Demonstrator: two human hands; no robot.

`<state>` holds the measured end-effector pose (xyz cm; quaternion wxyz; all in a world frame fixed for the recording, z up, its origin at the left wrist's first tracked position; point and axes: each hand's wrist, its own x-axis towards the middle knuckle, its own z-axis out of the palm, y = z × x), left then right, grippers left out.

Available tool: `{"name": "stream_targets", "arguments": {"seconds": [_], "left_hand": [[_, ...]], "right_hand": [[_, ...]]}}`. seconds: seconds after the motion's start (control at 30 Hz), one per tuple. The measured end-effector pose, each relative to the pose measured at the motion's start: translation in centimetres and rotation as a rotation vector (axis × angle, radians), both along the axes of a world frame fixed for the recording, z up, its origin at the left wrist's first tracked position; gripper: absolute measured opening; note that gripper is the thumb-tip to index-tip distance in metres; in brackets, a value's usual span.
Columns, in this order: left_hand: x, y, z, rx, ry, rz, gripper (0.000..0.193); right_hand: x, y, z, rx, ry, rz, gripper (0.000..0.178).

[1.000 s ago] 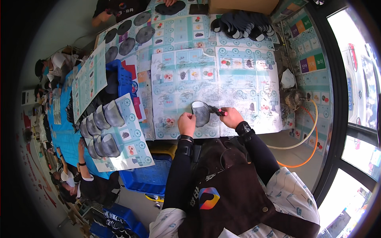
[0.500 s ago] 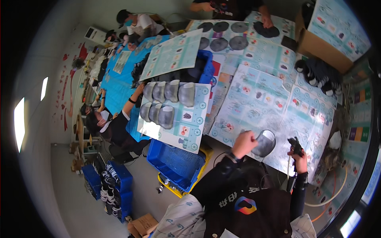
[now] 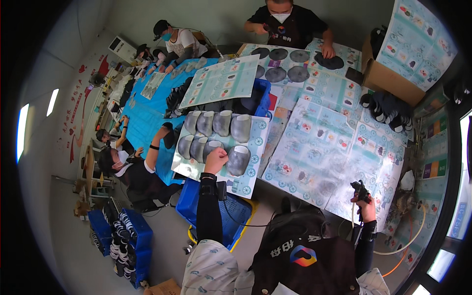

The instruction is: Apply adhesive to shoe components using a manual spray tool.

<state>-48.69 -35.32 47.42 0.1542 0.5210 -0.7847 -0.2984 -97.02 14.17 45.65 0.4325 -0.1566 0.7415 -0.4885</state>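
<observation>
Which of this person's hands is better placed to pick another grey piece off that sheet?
Probably the left hand: it already rests at the grey pieces on the sheet. The right hand is far off to the side, gripping a black tool.

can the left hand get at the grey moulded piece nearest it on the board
Probably yes: the left hand already rests beside the nearest grey moulded piece on the paper-covered board, with nothing between them.

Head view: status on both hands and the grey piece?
Left hand setting grey moulded piece on patterned board beside seven others. Right hand holds black spray gun, hose attached. Nothing in the way.
</observation>
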Motion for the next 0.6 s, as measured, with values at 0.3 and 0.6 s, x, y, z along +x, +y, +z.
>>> {"name": "stream_targets", "arguments": {"seconds": [0.3, 0.6], "left_hand": [[1.5, 1.8, -1.7, -0.422, 0.061, 0.199, 0.016], [-7.5, 21.3, -1.4, 0.06, 0.365, 0.0, 0.018]], "right_hand": [[1.5, 6.8, -4.7, -0.032, 0.109, -0.099, 0.028], [-0.5, 18.2, -12.0, 0.362, 0.531, -0.187, 0.024]]}}
